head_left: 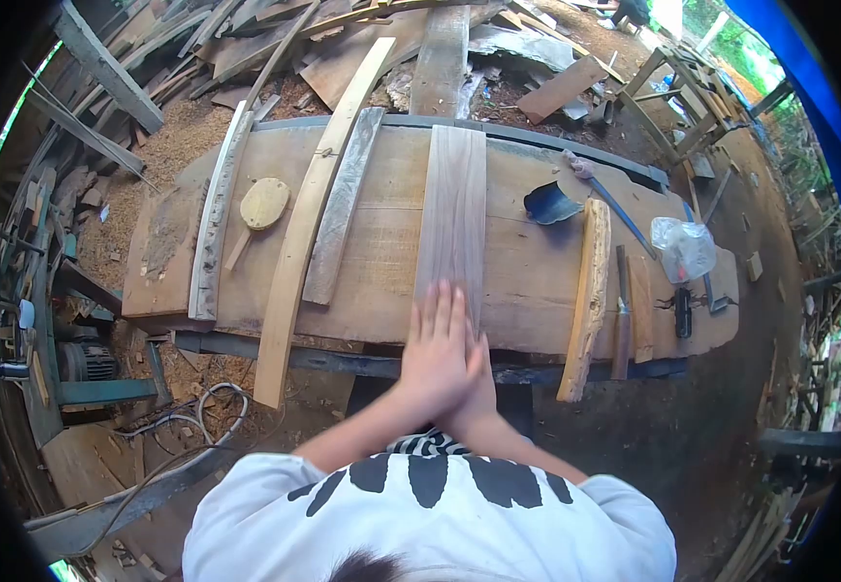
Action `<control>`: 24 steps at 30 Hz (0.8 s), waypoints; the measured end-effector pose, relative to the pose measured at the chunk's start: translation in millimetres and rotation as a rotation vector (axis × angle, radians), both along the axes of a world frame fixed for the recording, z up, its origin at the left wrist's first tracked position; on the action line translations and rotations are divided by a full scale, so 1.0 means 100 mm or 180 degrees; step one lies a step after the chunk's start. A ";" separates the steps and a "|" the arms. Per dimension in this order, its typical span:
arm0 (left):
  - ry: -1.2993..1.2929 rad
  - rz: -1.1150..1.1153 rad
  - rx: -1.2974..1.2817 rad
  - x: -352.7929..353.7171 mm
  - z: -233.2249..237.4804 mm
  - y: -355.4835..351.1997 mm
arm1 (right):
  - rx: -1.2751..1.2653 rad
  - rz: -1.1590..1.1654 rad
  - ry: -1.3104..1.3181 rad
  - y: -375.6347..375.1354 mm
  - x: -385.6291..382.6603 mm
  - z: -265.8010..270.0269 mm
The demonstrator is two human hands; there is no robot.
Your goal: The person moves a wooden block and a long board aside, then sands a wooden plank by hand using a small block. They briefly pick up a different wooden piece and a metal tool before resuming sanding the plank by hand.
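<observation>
A smooth brown plank [452,204] lies lengthwise away from me on the wooden workbench top. My left hand [435,351] rests on the plank's near end, its fingers stretched out flat and pointing forward. Close against it and partly covered by it is my right hand [478,396], also with extended fingers near the plank's right edge. Neither hand is wrapped around anything. Left of the plank are a greyish board [343,209] and a longer pale strip [318,213] that overhangs the near edge.
A round wooden paddle [265,204] and a rough-edged strip [217,213] lie at the bench's left. To the right are a dark curved scrap [551,203], a bark-edged stick [587,301], a chisel-like tool [622,320], a hammer [614,199] and a plastic bag [684,249].
</observation>
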State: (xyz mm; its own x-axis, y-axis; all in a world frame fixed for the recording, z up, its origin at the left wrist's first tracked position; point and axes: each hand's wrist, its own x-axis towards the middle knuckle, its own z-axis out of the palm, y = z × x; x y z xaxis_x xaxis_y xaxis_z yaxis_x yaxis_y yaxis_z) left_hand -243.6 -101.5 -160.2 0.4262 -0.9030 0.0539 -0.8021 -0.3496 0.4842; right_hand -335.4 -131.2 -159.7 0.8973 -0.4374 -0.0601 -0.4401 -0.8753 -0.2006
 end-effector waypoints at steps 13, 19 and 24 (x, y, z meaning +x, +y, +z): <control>-0.0081 -0.0025 0.0547 1.93 -0.08 -2.41 | -0.2023 -0.0614 0.0447 -2.07 2.44 -1.27; -0.0007 -0.0546 0.0101 0.43 0.05 -0.28 | 0.0888 0.0655 0.0358 -0.25 0.40 0.15; 0.0235 -0.0365 0.0367 0.06 0.15 0.24 | 0.1370 0.0921 0.0139 0.05 0.00 0.18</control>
State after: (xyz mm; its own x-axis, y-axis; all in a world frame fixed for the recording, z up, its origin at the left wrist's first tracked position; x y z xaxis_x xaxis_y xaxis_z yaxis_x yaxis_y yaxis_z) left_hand -237.8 -77.4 -145.0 0.3191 -0.9443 -0.0804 -0.8036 -0.3145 0.5053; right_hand -335.8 -125.8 -141.9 0.9704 -0.0992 -0.2201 -0.2083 -0.8047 -0.5559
